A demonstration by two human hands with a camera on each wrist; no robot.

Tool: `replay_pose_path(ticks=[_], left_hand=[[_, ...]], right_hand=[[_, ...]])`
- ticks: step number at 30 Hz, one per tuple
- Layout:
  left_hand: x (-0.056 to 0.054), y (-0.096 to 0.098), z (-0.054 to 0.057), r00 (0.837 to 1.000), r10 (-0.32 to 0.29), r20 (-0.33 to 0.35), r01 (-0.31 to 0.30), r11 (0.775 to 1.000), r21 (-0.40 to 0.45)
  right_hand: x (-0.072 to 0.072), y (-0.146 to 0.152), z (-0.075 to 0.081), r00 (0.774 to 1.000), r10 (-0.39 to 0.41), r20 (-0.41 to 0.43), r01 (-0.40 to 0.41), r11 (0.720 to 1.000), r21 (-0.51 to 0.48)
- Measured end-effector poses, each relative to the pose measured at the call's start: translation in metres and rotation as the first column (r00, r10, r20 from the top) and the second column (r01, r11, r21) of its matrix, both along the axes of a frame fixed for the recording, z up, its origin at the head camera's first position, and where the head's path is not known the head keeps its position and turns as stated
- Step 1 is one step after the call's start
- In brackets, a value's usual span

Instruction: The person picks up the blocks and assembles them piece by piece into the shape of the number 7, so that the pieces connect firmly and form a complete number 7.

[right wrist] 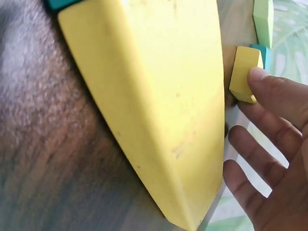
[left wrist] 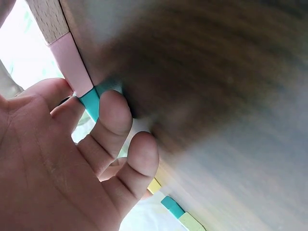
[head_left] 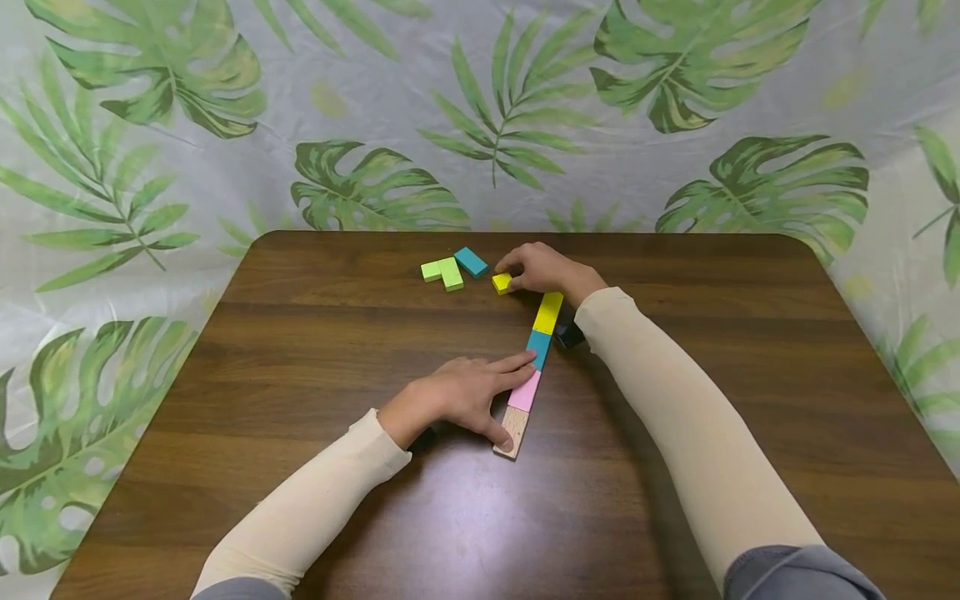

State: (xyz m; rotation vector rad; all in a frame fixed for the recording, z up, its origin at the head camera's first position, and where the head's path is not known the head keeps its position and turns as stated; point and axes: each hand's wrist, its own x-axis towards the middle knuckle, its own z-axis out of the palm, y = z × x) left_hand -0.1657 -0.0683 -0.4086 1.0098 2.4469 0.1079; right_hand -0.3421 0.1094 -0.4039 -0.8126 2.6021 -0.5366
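A straight row of blocks runs away from me: a bare wood block (head_left: 514, 423), a pink block (head_left: 524, 392), a teal block (head_left: 539, 343) and a yellow block (head_left: 548, 312) at the far end. My left hand (head_left: 468, 392) rests on the row with fingers extended, its thumb on the wood block and two fingertips by the pink and teal blocks. Beyond the row, my right hand (head_left: 546, 268) pinches a smaller yellow block (right wrist: 244, 70) between thumb and fingers. Its other fingers spread loosely in the right wrist view.
Left of the right hand lie a loose teal block (head_left: 471, 262) and light green blocks (head_left: 450, 273) placed together. All of it is on a dark wooden table (head_left: 337, 333), with a leaf-patterned curtain (head_left: 360, 100) behind its far edge.
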Motion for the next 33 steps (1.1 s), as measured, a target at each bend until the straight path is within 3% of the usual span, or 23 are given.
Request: replay_pose_path(ticks=[11, 20, 33], left_hand=[[0.001, -0.001, 0.002, 1.0, 0.013, 0.008, -0.013, 1.0, 0.002], [0.0, -0.001, 0.003, 1.0, 0.011, 0.018, -0.011, 1.0, 0.007], [0.001, 0.001, 0.002, 1.0, 0.008, 0.004, -0.008, 1.0, 0.008]], right_hand=[[-0.003, 0.002, -0.002, 1.0, 0.006, 0.005, -0.006, 0.999, 0.032], [-0.007, 0.008, 0.001, 0.999, -0.038, 0.032, 0.038, 0.999, 0.019], [-0.014, 0.039, -0.003, 0.973, -0.215, 0.079, 0.217, 0.976, -0.02]])
